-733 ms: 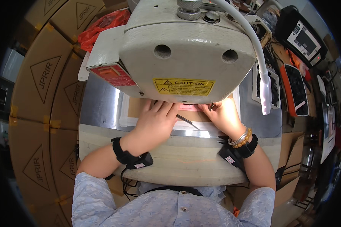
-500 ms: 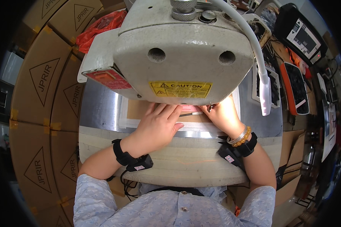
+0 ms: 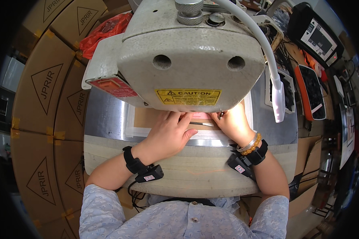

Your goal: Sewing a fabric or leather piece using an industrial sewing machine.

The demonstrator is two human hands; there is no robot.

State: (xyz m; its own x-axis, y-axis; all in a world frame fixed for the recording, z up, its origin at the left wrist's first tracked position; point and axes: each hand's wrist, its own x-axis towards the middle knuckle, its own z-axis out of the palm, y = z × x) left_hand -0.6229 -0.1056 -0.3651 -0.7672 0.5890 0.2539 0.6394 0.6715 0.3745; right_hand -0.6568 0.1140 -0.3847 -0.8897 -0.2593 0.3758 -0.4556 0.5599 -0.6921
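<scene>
My left hand [image 3: 168,133] lies palm down, its fingers stretched out toward a pink piece [image 3: 201,116] and its thumb apart. The fingertips go partly out of sight under the pale head of a sewing-type machine [image 3: 193,71]. My right hand [image 3: 234,124] is closed at the right end of the pink piece, under a bright light. A small dark, shiny thing [image 3: 221,115] shows at its fingers; its kind is unclear. Between the hands lies a thin dark rod with a pale end [image 3: 202,124]. Beneath them is a brown sheet [image 3: 141,118] with a white border.
The machine's pale, rounded table edge [image 3: 187,175] runs in front of me. A white lamp [image 3: 279,101] hangs at right. Beyond it are an orange-edged tray [image 3: 311,93] and a screen [image 3: 319,40]. Cartons [image 3: 44,87] are stacked at left, near a red plastic bag [image 3: 105,34].
My left hand has shifted slightly right and toward me, its fingers drawn in a little. My right hand stays almost in place. The view has moved slightly.
</scene>
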